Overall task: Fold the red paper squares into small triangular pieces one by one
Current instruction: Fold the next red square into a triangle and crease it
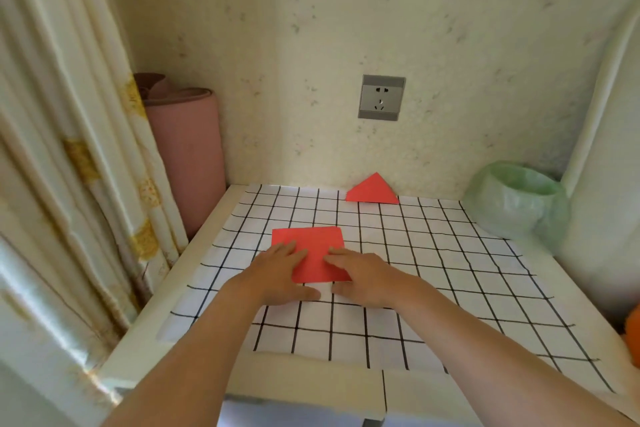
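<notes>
A: Where does the flat red paper square [311, 251] lie?

B: On the white sheet with a black grid [433, 270] that covers the white desk [221, 215], a little left of the middle, between the desk's near and far edges.

A: And the hands?

B: Both rest on the near half of the square. The left hand [282, 274] lies palm down over its near left corner, fingers spread flat on the paper, thumb on the grid just below the near edge. The right hand [363, 276] lies over the near right corner the same way, fingers stretched flat and pointing left across the paper. Neither pinches anything; the fingertips come close together at the middle of the sheet.

A: Anything already folded?

B: A red paper triangle [373, 190] sits at the far edge of the desk, touching the wall, well apart from the hands.

A: What else is there?

B: A pale green plastic-wrapped round thing [516, 204] at the far right corner, and a rolled pink mat [187, 156] standing beyond the far left corner, beside a cream curtain [69, 135].
</notes>
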